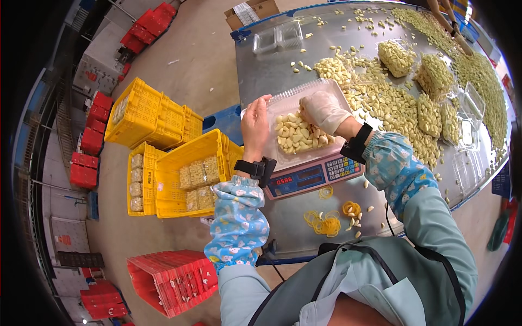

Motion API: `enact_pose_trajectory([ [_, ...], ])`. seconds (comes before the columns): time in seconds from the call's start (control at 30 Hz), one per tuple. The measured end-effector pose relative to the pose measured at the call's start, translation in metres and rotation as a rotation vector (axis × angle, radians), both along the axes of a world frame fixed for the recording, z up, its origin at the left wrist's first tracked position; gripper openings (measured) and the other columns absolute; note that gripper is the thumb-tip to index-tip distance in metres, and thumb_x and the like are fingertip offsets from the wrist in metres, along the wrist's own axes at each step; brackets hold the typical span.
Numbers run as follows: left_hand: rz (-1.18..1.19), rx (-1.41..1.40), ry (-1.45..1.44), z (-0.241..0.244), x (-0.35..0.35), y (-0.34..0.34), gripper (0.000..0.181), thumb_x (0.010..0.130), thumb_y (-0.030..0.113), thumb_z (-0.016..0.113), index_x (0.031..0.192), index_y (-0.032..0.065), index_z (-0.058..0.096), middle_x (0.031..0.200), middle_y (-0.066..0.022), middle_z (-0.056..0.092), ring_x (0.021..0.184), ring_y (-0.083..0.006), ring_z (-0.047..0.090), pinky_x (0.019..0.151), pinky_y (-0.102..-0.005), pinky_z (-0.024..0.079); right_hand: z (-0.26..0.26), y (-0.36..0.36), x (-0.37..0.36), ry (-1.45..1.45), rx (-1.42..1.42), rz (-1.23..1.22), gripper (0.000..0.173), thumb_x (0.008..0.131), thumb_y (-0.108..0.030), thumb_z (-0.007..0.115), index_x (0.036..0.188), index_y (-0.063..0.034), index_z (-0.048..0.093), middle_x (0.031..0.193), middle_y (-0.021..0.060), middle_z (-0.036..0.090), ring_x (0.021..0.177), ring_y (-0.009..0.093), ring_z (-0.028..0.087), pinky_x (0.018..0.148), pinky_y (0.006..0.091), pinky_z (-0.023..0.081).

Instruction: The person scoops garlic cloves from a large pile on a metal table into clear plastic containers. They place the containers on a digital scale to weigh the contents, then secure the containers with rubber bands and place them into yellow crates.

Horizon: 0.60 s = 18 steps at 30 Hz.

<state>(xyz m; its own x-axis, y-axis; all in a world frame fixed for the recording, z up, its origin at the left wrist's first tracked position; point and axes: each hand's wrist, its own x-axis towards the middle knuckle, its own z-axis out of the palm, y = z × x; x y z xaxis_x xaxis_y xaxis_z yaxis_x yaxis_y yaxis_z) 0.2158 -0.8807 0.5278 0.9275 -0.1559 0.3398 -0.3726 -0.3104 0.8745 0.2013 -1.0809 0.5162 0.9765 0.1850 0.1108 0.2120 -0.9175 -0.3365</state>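
My left hand (256,124), bare, is at the left edge of a clear plastic clamshell box (287,151) on a digital scale (304,181). Its fingers are raised beside the box's open lid (299,90); whether they grip it is hard to see. My right hand (324,111), in a pale glove, is curled over the peeled garlic cloves (299,132) in the box. Its fingertips are hidden, so any clove in them cannot be seen. The scale's red digits are lit. Beyond my right hand, loose cloves (391,106) spread across the metal table (281,228).
Yellow rubber bands (324,223) lie before the scale. Filled garlic boxes (397,57) and empty clear boxes (277,37) stand on the table. Yellow crates (169,199) hold packed boxes at left; red crates (173,281) stand below. A co-worker's hand (464,44) reaches into far cloves.
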Motion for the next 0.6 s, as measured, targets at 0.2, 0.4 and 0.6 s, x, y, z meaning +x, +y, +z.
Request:
enact_pose_trajectory([
  [0.2,-0.014,0.029,-0.002,0.0,0.001,0.0,0.038,0.1,0.033,0.042,0.111,0.005,0.066,0.104,-0.0023,0.066,0.094,-0.011,0.057,0.08,-0.0259,0.044,0.01,-0.027,-0.013,0.38,0.938,-0.082,0.021,0.088,-0.019,0.058,0.092,-0.0003,0.067,0.069,0.0059,0.06,0.057,0.019,0.055,0.052,0.031,0.044],
  [0.4,-0.015,-0.017,0.081,0.001,-0.004,-0.003,0.039,0.1,0.033,0.041,0.115,0.0064,0.065,0.114,-0.0024,0.064,0.103,-0.0116,0.056,0.082,-0.0281,0.043,0.001,-0.066,-0.083,1.024,2.664,0.525,0.025,0.1,-0.02,0.043,0.115,-0.0019,0.051,0.064,-0.0057,0.039,0.05,0.007,0.033,0.042,0.0206,0.031],
  [0.6,0.027,-0.023,0.201,0.002,-0.01,0.0,0.041,0.1,0.032,0.037,0.117,0.0048,0.062,0.119,-0.0071,0.061,0.11,-0.0168,0.054,0.089,-0.0326,0.042,0.049,-0.103,-0.159,0.593,2.774,0.764,0.022,0.099,-0.023,0.044,0.1,-0.0032,0.054,0.068,-0.006,0.044,0.05,0.006,0.04,0.048,0.0208,0.036],
])
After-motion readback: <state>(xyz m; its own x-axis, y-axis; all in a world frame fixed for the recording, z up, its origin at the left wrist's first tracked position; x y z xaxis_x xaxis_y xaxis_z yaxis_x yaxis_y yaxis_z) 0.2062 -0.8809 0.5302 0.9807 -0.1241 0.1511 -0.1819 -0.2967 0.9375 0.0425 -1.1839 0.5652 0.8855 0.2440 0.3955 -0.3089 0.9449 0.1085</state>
